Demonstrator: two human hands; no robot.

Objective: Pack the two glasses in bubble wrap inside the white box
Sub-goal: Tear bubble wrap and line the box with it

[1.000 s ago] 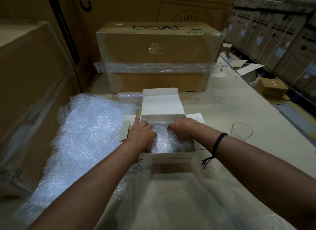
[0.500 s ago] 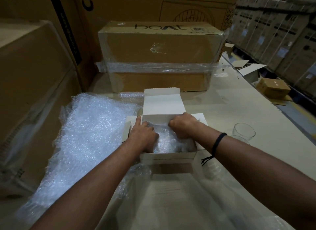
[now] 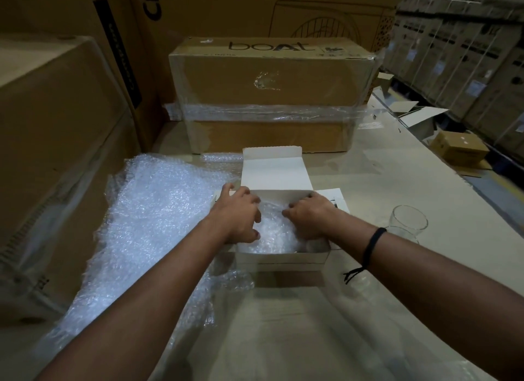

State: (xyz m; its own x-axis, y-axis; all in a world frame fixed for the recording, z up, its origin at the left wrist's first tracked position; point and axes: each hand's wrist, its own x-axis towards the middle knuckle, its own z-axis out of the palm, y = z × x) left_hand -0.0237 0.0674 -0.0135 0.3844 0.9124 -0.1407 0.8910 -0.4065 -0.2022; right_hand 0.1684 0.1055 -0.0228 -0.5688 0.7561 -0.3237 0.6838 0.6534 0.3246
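The white box (image 3: 283,258) stands open at the middle of the table, its lid flap (image 3: 274,170) raised at the back. A bundle of bubble wrap (image 3: 273,234) fills its inside; what it wraps is hidden. My left hand (image 3: 239,214) presses on the bundle's left side, fingers curled over the box's left edge. My right hand (image 3: 309,216) grips the bundle's right side with curled fingers. A clear empty glass (image 3: 407,224) stands upright on the table to the right of the box, just beyond my right forearm.
A large sheet of bubble wrap (image 3: 147,227) lies left of the box. A taped brown carton (image 3: 269,97) stands close behind it, and tall cartons (image 3: 56,153) wall the left side. The table's right edge (image 3: 465,182) drops to a floor with small boxes.
Both hands have shifted slightly on the bubble wrap bundle inside the box; my right hand moved a little toward the back right corner. The glass has not moved.
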